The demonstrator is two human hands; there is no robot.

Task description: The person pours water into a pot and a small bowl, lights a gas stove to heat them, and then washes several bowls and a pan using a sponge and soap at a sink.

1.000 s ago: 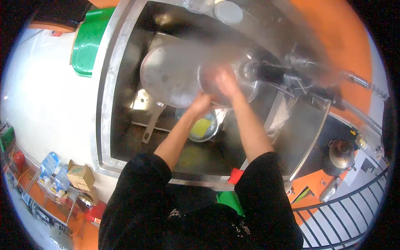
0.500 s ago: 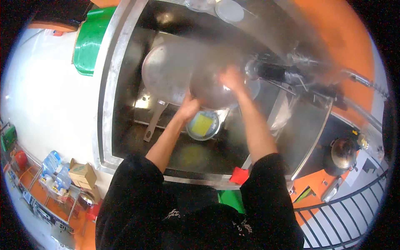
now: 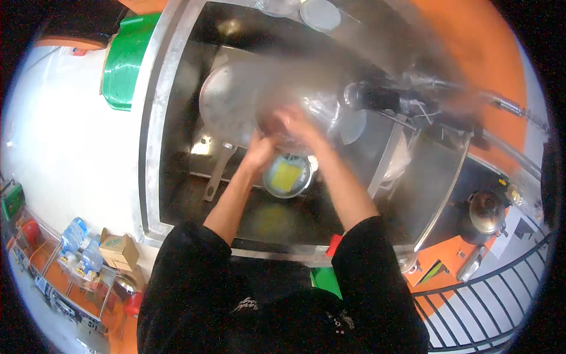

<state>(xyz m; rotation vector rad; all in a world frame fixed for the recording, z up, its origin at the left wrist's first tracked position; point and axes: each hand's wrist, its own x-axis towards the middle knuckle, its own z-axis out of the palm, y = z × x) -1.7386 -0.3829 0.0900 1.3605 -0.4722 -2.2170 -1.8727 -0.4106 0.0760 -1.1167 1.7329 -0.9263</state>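
My left hand (image 3: 259, 151) is closed on the near rim of a round metal vessel (image 3: 320, 106), a bowl or a lid; blur hides which. Over the inside of this vessel is my right hand (image 3: 298, 125), its fingers smeared by motion. Whether it holds anything cannot be made out. A large round pan (image 3: 224, 109) lies to the left, partly behind the vessel, its flat handle (image 3: 218, 174) pointing toward me. Just below my hands sits a small bowl (image 3: 287, 195) of cloudy liquid with a yellow sponge (image 3: 286, 176) in it.
A steel sink (image 3: 154, 135) surrounds these things. A black spray tap (image 3: 380, 99) reaches in from the right. A white round lid (image 3: 321, 15) stands at the back, a red cloth (image 3: 334, 243) on the front edge, and a dark pot (image 3: 486, 213) farther right.
My right hand has swept left and nearer across the vessel. My left hand has shifted slightly left with the rim. Bowl and sponge stay in place.
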